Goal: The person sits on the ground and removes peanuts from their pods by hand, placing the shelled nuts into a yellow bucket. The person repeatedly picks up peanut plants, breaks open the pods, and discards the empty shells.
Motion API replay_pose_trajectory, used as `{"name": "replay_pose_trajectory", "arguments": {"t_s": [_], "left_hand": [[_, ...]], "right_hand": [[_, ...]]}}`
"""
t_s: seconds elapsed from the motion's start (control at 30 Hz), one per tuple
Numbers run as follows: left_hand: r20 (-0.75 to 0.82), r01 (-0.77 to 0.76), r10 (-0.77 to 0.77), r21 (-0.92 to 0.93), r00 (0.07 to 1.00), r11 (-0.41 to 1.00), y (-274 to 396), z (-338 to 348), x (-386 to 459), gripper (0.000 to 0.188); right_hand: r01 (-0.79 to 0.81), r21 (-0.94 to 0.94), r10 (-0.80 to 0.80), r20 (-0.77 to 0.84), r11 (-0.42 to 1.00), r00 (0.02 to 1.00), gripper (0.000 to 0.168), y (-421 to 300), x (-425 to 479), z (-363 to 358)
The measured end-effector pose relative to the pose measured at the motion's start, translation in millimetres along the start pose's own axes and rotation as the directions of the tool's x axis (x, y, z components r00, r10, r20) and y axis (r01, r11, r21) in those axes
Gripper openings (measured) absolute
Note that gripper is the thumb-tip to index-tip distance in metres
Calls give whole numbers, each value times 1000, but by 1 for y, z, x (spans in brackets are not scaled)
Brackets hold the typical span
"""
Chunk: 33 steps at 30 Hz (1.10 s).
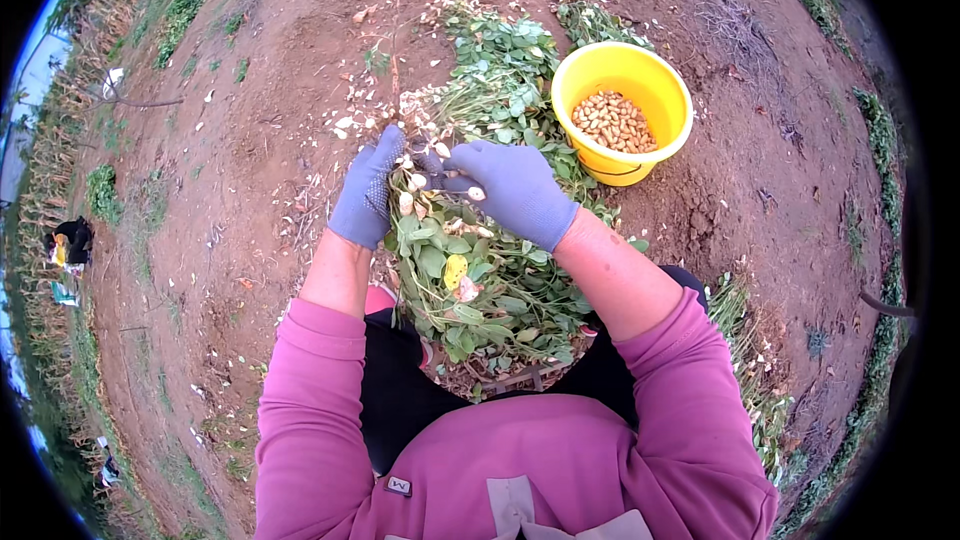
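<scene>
My left hand [369,191], in a grey dotted work glove, is closed around the stems of an uprooted peanut plant [431,259] at its root end. Its leaves hang down between my knees. Pale peanut pods [406,202] dangle beside the left thumb. My right hand [517,184], gloved the same way, has its fingers bent among the pods right beside the left hand. One pod [476,193] shows against its fingers, which are partly hidden. Up and to the right of this hand stands a yellow bucket [679,116] with loose peanuts [613,122] at its bottom.
Pulled peanut plants [499,52] lie in a heap beyond my hands and beside the bucket. More cut plants [739,315] lie to my right. Bare brown soil [247,142] with scattered pods and leaf bits surrounds me. At the far left are a dark bag-like bundle [73,240] and dry stalks.
</scene>
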<state>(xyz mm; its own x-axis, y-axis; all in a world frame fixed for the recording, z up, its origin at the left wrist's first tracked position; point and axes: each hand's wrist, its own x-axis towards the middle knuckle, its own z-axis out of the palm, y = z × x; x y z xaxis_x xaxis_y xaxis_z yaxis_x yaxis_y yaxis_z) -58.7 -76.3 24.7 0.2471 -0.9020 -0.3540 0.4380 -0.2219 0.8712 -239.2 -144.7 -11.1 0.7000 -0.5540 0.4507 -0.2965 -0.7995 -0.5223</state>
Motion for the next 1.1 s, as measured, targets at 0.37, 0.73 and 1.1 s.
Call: {"name": "replay_pose_trajectory", "arguments": {"t_s": [0.37,0.73,1.1], "left_hand": [[-104,37,-28,86,994,996,1,-17,5,48],[-201,-39,65,128,978,991,-5,-16,30,53],[-220,-208,319,415,922,886,-28,-16,47,86]], "right_hand": [[-487,-288,447,-195,825,873,42,117,11,-70],[-331,276,313,107,902,944,32,46,16,-44],[-331,58,326,88,942,941,42,-20,6,2]]}}
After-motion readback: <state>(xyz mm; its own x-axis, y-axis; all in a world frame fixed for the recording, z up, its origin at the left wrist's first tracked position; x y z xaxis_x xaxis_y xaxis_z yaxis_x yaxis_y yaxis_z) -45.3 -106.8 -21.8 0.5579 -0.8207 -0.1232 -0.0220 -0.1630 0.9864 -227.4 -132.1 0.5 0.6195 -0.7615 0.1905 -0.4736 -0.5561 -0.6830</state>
